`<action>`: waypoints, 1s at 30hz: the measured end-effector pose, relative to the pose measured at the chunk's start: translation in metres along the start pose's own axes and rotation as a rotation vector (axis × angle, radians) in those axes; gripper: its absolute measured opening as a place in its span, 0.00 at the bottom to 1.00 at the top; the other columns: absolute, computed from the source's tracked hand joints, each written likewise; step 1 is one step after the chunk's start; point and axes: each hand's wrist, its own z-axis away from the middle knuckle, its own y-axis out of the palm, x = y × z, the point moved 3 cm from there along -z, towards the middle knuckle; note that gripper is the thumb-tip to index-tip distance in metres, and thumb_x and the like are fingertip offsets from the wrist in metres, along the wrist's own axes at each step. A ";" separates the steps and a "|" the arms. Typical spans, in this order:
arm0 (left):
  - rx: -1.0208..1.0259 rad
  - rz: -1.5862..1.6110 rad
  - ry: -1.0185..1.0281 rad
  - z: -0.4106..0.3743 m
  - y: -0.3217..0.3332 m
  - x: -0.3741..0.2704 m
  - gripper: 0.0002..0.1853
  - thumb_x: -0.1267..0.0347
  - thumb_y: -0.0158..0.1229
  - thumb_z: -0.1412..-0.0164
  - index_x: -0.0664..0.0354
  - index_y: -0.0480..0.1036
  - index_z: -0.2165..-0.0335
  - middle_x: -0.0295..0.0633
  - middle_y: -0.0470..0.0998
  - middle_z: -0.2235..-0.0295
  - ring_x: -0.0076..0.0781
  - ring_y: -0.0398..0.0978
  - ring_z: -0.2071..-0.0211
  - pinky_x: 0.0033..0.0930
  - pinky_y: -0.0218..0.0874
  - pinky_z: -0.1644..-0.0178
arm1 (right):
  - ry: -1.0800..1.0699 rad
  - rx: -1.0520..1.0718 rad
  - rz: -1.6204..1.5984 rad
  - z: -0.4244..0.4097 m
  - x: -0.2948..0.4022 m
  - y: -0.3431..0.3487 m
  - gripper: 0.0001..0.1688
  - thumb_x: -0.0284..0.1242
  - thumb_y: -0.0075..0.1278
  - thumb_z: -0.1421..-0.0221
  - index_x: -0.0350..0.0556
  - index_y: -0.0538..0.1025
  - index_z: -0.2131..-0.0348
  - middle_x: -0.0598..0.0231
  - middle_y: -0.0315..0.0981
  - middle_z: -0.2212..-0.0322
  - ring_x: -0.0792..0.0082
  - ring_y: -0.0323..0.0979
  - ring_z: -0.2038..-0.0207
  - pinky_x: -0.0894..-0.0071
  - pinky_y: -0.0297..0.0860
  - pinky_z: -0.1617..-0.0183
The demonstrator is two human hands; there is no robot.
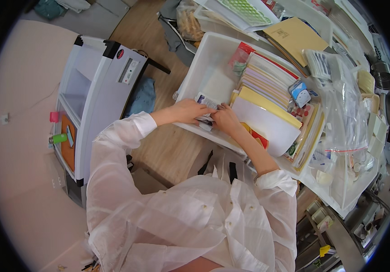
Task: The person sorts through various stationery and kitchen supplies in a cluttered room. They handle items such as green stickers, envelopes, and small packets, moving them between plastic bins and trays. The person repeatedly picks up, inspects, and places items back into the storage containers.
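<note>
Both my hands are inside a white plastic bin [215,38], near its front left corner. My left hand [191,111] lies over several small printed packets [208,102], its fingers reaching across them. From the right, my right hand [227,119] grips the same packets, its fingertips close to those of the left. The fingers partly hide the packets. Beside my right hand stand a white sheet [266,122], yellow folders [263,103] and a row of envelopes [264,85]. A red and yellow item [254,134] lies under my right forearm.
A small blue and white tin [299,93] rests on the envelopes. Right of the bin are clear plastic bags [346,102]; brown envelopes [295,39] lie behind it. A white machine with black corners [113,78] stands left, with wooden floor [161,146] between.
</note>
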 end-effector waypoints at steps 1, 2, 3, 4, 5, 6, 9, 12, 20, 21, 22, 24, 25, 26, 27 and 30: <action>0.029 0.076 -0.049 0.003 -0.007 0.001 0.41 0.63 0.67 0.62 0.46 0.58 0.47 0.37 0.72 0.63 0.40 0.73 0.64 0.39 0.64 0.63 | 0.013 0.058 -0.005 -0.001 0.000 -0.002 0.09 0.32 0.58 0.64 0.48 0.78 0.78 0.61 0.76 0.72 0.62 0.70 0.59 0.65 0.57 0.44; 0.058 0.151 -0.098 0.004 -0.011 0.003 0.41 0.63 0.67 0.62 0.45 0.58 0.47 0.37 0.73 0.64 0.40 0.73 0.64 0.39 0.64 0.63 | 0.027 0.064 -0.024 -0.002 -0.002 -0.002 0.10 0.31 0.57 0.64 0.47 0.77 0.77 0.60 0.75 0.71 0.61 0.70 0.58 0.63 0.56 0.44; 0.068 0.101 -0.075 0.003 -0.011 0.004 0.42 0.62 0.68 0.62 0.45 0.58 0.47 0.37 0.73 0.64 0.40 0.73 0.64 0.40 0.64 0.64 | 0.038 0.072 -0.045 -0.002 -0.001 -0.001 0.10 0.30 0.57 0.64 0.46 0.77 0.76 0.58 0.75 0.69 0.60 0.69 0.57 0.61 0.56 0.43; 0.079 0.051 -0.051 -0.001 -0.013 0.007 0.42 0.62 0.68 0.62 0.44 0.58 0.47 0.38 0.73 0.65 0.41 0.73 0.64 0.40 0.64 0.64 | 0.049 0.081 -0.066 -0.003 0.000 0.000 0.11 0.29 0.56 0.64 0.45 0.76 0.75 0.57 0.74 0.68 0.60 0.69 0.57 0.59 0.56 0.43; 0.089 0.001 -0.028 -0.004 -0.013 0.007 0.42 0.61 0.68 0.62 0.44 0.58 0.47 0.38 0.73 0.65 0.41 0.73 0.64 0.40 0.64 0.64 | 0.053 0.076 -0.070 -0.002 0.000 0.000 0.10 0.29 0.56 0.64 0.46 0.76 0.75 0.57 0.74 0.67 0.60 0.69 0.57 0.59 0.56 0.43; 0.101 0.013 -0.032 -0.007 -0.015 0.006 0.41 0.63 0.68 0.62 0.44 0.58 0.47 0.38 0.73 0.65 0.42 0.73 0.64 0.40 0.64 0.65 | 0.056 0.069 -0.070 -0.002 -0.001 -0.001 0.10 0.29 0.56 0.64 0.46 0.76 0.75 0.57 0.74 0.67 0.60 0.69 0.57 0.59 0.56 0.43; 0.118 0.039 -0.074 -0.010 -0.014 0.001 0.40 0.67 0.66 0.61 0.45 0.57 0.47 0.39 0.74 0.65 0.44 0.73 0.64 0.42 0.64 0.66 | 0.049 0.105 -0.091 -0.004 0.000 -0.003 0.10 0.29 0.55 0.63 0.46 0.76 0.75 0.56 0.74 0.67 0.61 0.69 0.56 0.60 0.56 0.43; 0.084 0.053 -0.123 -0.013 0.008 -0.003 0.40 0.72 0.63 0.61 0.46 0.56 0.47 0.40 0.74 0.66 0.45 0.73 0.65 0.44 0.65 0.66 | 0.025 0.087 -0.074 -0.003 -0.002 -0.001 0.11 0.33 0.56 0.65 0.47 0.77 0.76 0.58 0.75 0.70 0.63 0.70 0.59 0.64 0.57 0.45; 0.027 0.149 -0.153 -0.015 0.002 0.004 0.39 0.75 0.61 0.63 0.46 0.57 0.49 0.41 0.76 0.70 0.48 0.74 0.68 0.44 0.65 0.68 | 0.120 0.177 -0.165 -0.009 0.006 -0.021 0.23 0.38 0.59 0.72 0.44 0.77 0.71 0.54 0.73 0.70 0.60 0.69 0.58 0.64 0.58 0.48; 0.047 0.151 -0.166 -0.016 0.001 0.005 0.38 0.75 0.61 0.63 0.46 0.58 0.50 0.41 0.76 0.70 0.48 0.74 0.68 0.44 0.64 0.69 | 0.091 0.065 -0.135 -0.003 0.007 -0.019 0.23 0.36 0.59 0.71 0.43 0.76 0.71 0.52 0.73 0.68 0.59 0.69 0.58 0.63 0.58 0.47; 0.066 0.154 -0.179 -0.019 0.000 0.007 0.38 0.75 0.61 0.63 0.46 0.58 0.50 0.41 0.76 0.70 0.48 0.74 0.68 0.44 0.64 0.69 | 0.061 -0.047 -0.105 -0.001 0.008 -0.017 0.22 0.34 0.59 0.70 0.42 0.75 0.70 0.51 0.73 0.67 0.58 0.69 0.58 0.62 0.58 0.46; 0.089 0.155 -0.205 -0.022 0.000 0.009 0.37 0.75 0.61 0.63 0.47 0.58 0.51 0.41 0.76 0.70 0.48 0.74 0.68 0.44 0.64 0.69 | 0.133 -0.040 -0.044 -0.007 0.007 -0.003 0.20 0.31 0.59 0.70 0.43 0.74 0.71 0.51 0.73 0.69 0.58 0.71 0.61 0.63 0.60 0.48; 0.092 0.154 -0.219 -0.022 0.001 0.010 0.37 0.75 0.61 0.63 0.47 0.58 0.51 0.41 0.76 0.71 0.48 0.74 0.69 0.44 0.63 0.70 | 0.171 -0.037 -0.013 -0.008 0.006 0.002 0.19 0.30 0.59 0.70 0.44 0.74 0.71 0.52 0.73 0.69 0.58 0.72 0.63 0.63 0.61 0.49; 0.095 0.153 -0.233 -0.022 0.003 0.010 0.37 0.75 0.61 0.63 0.48 0.58 0.51 0.41 0.76 0.71 0.48 0.74 0.69 0.44 0.63 0.70 | 0.155 -0.055 -0.015 -0.007 0.006 0.005 0.18 0.29 0.60 0.70 0.44 0.74 0.72 0.53 0.74 0.70 0.58 0.73 0.64 0.63 0.61 0.50; 0.062 0.182 -0.219 -0.019 0.001 0.007 0.37 0.75 0.61 0.64 0.48 0.58 0.51 0.42 0.76 0.72 0.48 0.74 0.69 0.44 0.63 0.70 | 0.144 -0.072 -0.017 -0.006 0.007 0.002 0.17 0.28 0.60 0.70 0.45 0.74 0.73 0.54 0.74 0.71 0.59 0.73 0.66 0.64 0.62 0.51; -0.075 0.198 -0.194 -0.010 0.001 -0.006 0.35 0.74 0.62 0.64 0.49 0.60 0.53 0.43 0.75 0.74 0.49 0.74 0.71 0.45 0.63 0.71 | 0.139 -0.030 -0.027 -0.007 0.006 0.002 0.16 0.28 0.60 0.70 0.46 0.73 0.74 0.56 0.75 0.74 0.62 0.74 0.68 0.65 0.63 0.54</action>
